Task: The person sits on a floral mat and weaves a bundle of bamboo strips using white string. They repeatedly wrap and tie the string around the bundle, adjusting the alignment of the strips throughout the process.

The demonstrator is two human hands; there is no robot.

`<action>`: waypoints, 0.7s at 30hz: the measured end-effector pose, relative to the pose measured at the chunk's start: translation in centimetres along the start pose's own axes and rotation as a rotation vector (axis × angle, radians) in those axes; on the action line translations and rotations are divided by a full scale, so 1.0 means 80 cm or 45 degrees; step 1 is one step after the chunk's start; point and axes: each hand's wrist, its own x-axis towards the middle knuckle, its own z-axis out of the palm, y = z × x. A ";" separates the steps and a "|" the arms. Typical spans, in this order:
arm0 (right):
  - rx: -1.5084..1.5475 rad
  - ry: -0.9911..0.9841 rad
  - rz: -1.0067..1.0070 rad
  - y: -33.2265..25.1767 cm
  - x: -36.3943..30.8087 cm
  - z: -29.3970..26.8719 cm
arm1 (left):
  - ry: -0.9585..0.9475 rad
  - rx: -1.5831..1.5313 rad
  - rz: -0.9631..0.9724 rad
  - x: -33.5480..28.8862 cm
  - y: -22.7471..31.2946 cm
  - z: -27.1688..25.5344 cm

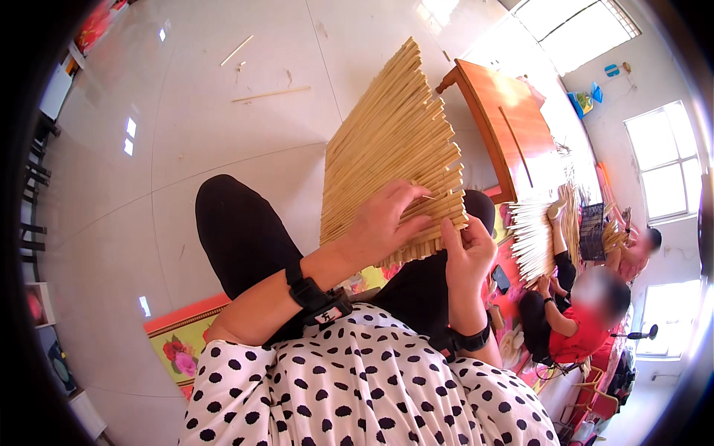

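A mat of pale, thin sticks (387, 126) laid side by side rests slanting across my lap, its stick ends forming an uneven right edge. My left hand (379, 223) lies on its near part, thumb and forefinger apart. A tiny thin pale piece shows by the forefinger's tip; whether it is a needle or a thread I cannot tell. At the mat's near right corner, my right hand (470, 249) pinches the stick ends between thumb and fingers. The mat hides what lies beneath it.
Loose sticks (271, 94) lie on the tiled floor ahead. An orange-brown wooden table (491, 111) stands at the right. Beyond it, a person in red (576, 334) works on another stick mat (529, 238), near a dark basket (593, 232). A flowered mat (175, 349) lies beneath me.
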 end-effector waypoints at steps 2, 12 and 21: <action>0.047 -0.011 0.014 -0.007 -0.009 -0.003 | 0.016 0.018 -0.002 -0.002 0.003 0.002; 0.150 -0.097 0.047 -0.010 -0.025 -0.020 | 0.087 0.004 0.038 -0.007 0.006 0.018; 0.087 -0.143 0.039 -0.027 0.001 -0.032 | 0.042 0.047 0.087 0.016 0.021 0.013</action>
